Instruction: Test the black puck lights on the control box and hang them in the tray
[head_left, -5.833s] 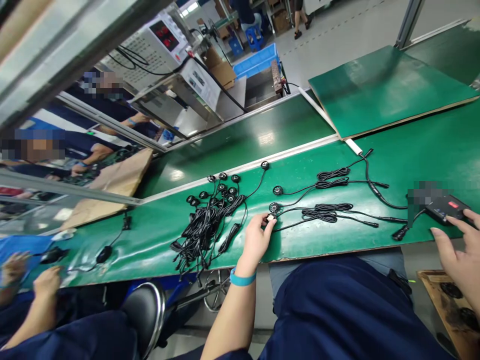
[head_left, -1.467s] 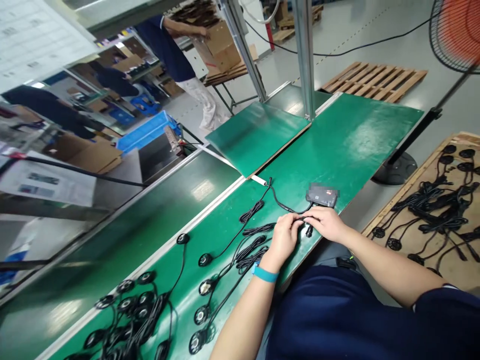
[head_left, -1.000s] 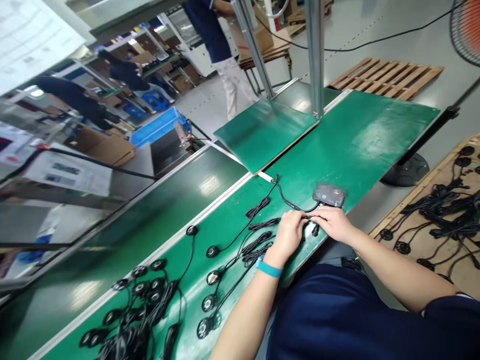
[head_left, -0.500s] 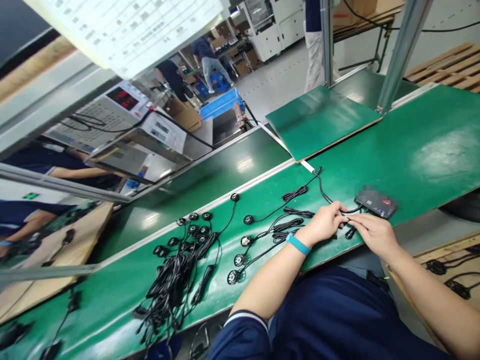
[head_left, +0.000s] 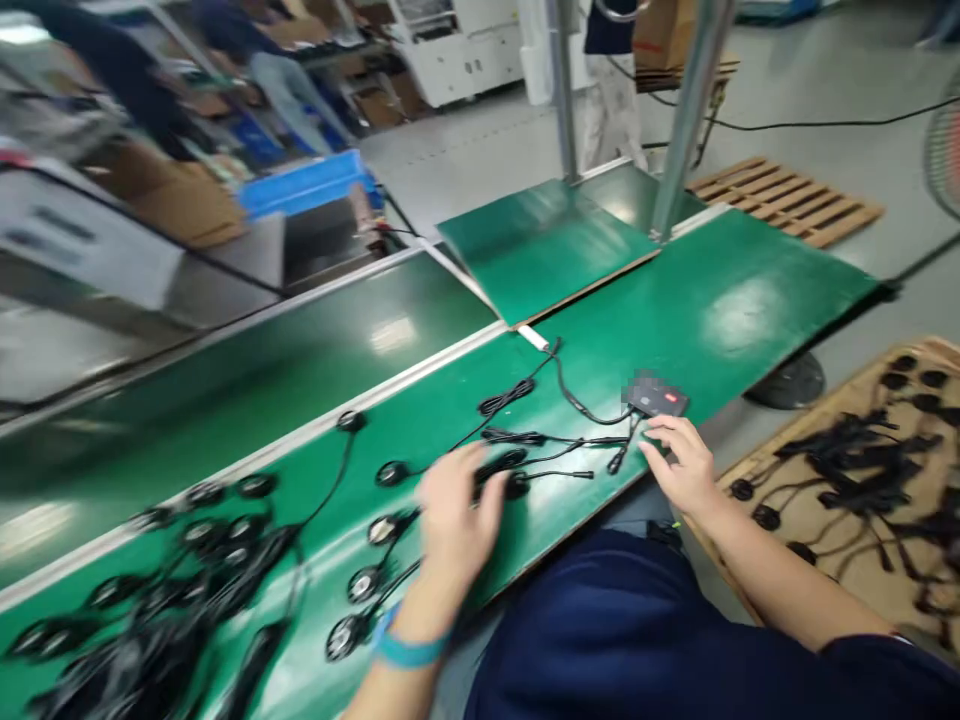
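My left hand (head_left: 454,520) is smeared by motion and hovers low over a coiled black cable (head_left: 504,470) on the green bench (head_left: 750,290); its fingers cannot be made out. My right hand (head_left: 679,465) rests at the bench's near edge with fingers stretched out, its fingertips just below a small black control box (head_left: 664,398). A black plug (head_left: 616,462) lies between my hands. Several round black pucks (head_left: 390,473) on thin leads lie in a row left of my left hand.
A heap of pucks and tangled cables (head_left: 187,560) covers the bench's left end. Behind runs a dark conveyor belt (head_left: 225,370). A raised green board (head_left: 536,245) and metal posts (head_left: 686,110) stand at the back. A wooden tray of cables (head_left: 847,480) sits low right.
My hands were together on the plugs beside the control box; my left hand has swept left and nearer to me over the coiled cable, and my right hand has let go.
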